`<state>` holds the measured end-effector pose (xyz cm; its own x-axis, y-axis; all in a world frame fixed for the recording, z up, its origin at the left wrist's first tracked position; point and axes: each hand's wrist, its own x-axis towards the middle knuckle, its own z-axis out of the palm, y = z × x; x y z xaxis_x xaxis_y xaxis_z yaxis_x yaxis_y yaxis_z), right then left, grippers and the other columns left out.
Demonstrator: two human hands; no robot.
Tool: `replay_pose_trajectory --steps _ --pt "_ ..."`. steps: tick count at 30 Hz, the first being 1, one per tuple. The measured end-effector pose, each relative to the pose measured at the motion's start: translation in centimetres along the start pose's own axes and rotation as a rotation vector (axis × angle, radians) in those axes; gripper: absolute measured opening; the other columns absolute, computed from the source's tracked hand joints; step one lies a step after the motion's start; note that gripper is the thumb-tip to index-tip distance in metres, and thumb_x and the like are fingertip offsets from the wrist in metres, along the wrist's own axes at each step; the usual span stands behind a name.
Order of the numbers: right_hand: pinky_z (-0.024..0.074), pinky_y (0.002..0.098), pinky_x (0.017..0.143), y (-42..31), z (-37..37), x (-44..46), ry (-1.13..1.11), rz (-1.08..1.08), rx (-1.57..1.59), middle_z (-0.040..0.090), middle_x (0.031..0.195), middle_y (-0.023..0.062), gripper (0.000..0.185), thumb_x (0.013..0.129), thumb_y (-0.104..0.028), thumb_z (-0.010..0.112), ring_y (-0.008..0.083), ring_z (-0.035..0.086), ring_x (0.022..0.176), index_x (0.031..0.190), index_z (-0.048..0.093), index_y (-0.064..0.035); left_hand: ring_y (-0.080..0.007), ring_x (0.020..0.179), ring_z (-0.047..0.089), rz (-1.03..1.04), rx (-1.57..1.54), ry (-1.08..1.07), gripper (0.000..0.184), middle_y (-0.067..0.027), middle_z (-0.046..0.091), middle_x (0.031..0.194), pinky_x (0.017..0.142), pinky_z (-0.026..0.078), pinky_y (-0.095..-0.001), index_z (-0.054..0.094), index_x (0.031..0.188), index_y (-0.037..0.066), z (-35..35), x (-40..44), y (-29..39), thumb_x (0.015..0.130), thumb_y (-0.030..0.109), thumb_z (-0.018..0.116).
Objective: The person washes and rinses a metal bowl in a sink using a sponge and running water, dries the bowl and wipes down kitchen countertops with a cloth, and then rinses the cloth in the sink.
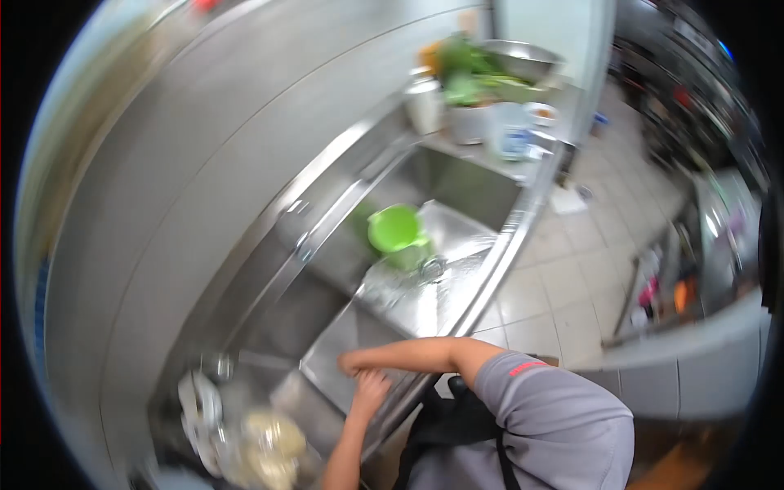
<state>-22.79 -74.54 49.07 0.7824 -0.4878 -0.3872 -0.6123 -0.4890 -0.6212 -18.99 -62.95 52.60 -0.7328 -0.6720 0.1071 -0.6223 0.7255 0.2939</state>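
Above the near sink basin, my right hand reaches in from the right, its forearm bare below a grey sleeve. My left hand comes up from the bottom and meets it, the two touching or nearly so. Blur hides the fingers of both, and nothing held can be made out. In the farther basin stands a bright green plastic container, beyond my hands. A clear, shiny item lies close beside it; its kind is unclear.
A faucet sits along the wall side. Clear bags with pale yellow contents lie at lower left beside a white object. On the far counter are leafy greens, a metal bowl, a white bottle and a clear tub.
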Motion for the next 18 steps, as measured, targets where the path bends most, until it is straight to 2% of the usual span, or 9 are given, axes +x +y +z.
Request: replay_pose_trajectory --steps 3,4,5,6,9,13,14,16,18 --pt "0.0541 0.0349 0.058 2.5 -5.7 -5.7 -0.331 -0.051 0.954 0.056 0.086 0.0103 0.019 0.082 -0.006 0.043 0.0226 0.056 0.083 0.099 0.052 -0.0022 -0.0268 0.095 0.047 -0.033 -0.022 0.351 0.016 -0.01 0.052 0.093 0.087 0.034 -0.0395 0.054 0.083 0.003 -2.2 0.1 0.7 0.067 0.001 0.05" --pt "0.0554 0.0423 0.058 3.0 -6.4 -7.2 -0.401 -0.11 1.176 0.056 0.089 0.0119 0.021 0.082 -0.006 0.041 0.0263 0.057 0.083 0.099 0.052 0.0001 -0.0272 0.095 0.048 -0.088 -0.066 0.466 0.017 -0.0102 0.053 0.091 0.086 0.034 -0.0388 0.054 0.085 0.003 -1.9 0.2 0.6 0.068 0.004 0.051" --pt "0.0556 0.0412 0.058 2.1 -7.3 -10.9 -0.16 -0.119 1.26 0.057 0.088 0.0118 0.022 0.081 -0.004 0.043 0.0258 0.058 0.078 0.099 0.053 0.0018 -0.0282 0.097 0.047 -0.071 -0.078 0.503 0.019 -0.0104 0.051 0.098 0.087 0.034 -0.0391 0.053 0.091 0.004 -1.1 0.0 0.1 0.072 0.007 0.051" --pt "0.0552 0.0366 0.058 3.0 -6.1 -10.4 0.12 -0.087 1.171 0.059 0.083 0.0113 0.02 0.077 -0.003 0.046 0.0234 0.059 0.069 0.092 0.058 0.0018 -0.0292 0.1 0.047 -0.056 -0.097 0.54 0.022 -0.0105 0.05 0.104 0.087 0.034 -0.0395 0.051 0.098 0.005 -0.3 0.7 -0.3 0.077 0.01 0.05" --pt "0.0436 0.0313 0.049 5.8 -4.6 -11.3 0.798 0.055 0.64 0.06 0.063 0.0071 0.012 0.063 -0.006 0.054 0.0157 0.056 0.057 0.069 0.063 -0.002 -0.0324 0.082 0.055 0.052 -0.027 0.625 0.026 -0.0195 0.057 0.089 0.076 0.043 -0.0351 0.053 0.096 -0.005 -2.5 4.9 3.7 0.077 0.012 0.056" --pt "0.0444 0.0345 0.057 3.3 -5.6 -18.6 1.338 0.065 0.642 0.059 0.064 0.0124 0.011 0.068 -0.013 0.056 0.026 0.057 0.061 0.069 0.058 -0.0026 -0.0325 0.087 0.053 -0.168 -0.301 0.596 0.032 -0.0207 0.056 0.094 0.079 0.041 -0.0362 0.052 0.104 -0.004 -3.3 7.2 7.0 0.082 0.018 0.049" --pt "0.0437 0.0324 0.062 2.4 -6.2 -19.9 1.431 0.036 0.591 0.058 0.071 0.0118 0.012 0.069 -0.015 0.054 0.0246 0.057 0.067 0.07 0.055 -0.003 -0.0289 0.106 0.043 -0.205 -0.846 0.657 0.028 -0.0126 0.049 0.105 0.088 0.034 -0.039 0.042 0.11 0.002 -0.7 8.7 6.0 0.085 0.013 0.042" --pt "0.0422 0.0307 0.066 -0.9 -7.0 -22.8 1.564 -0.034 0.412 0.056 0.075 0.0115 0.011 0.071 -0.014 0.053 0.0223 0.055 0.073 0.071 0.054 -0.0029 -0.0264 0.108 0.042 -0.502 -1.502 0.541 0.035 -0.0111 0.046 0.111 0.089 0.035 -0.0383 0.039 0.114 0.001 -0.3 9.6 5.2 0.089 0.025 0.039" --pt "0.0412 0.0292 0.067 -4.5 -7.7 -25.2 1.574 -0.019 0.345 0.054 0.074 0.0092 0.012 0.075 -0.014 0.052 0.0194 0.053 0.074 0.073 0.054 -0.002 -0.0245 0.108 0.042 -0.424 -1.928 0.413 0.036 -0.0109 0.043 0.115 0.092 0.034 -0.0377 0.039 0.115 0.003 -0.8 10.6 4.7 0.089 0.028 0.038"
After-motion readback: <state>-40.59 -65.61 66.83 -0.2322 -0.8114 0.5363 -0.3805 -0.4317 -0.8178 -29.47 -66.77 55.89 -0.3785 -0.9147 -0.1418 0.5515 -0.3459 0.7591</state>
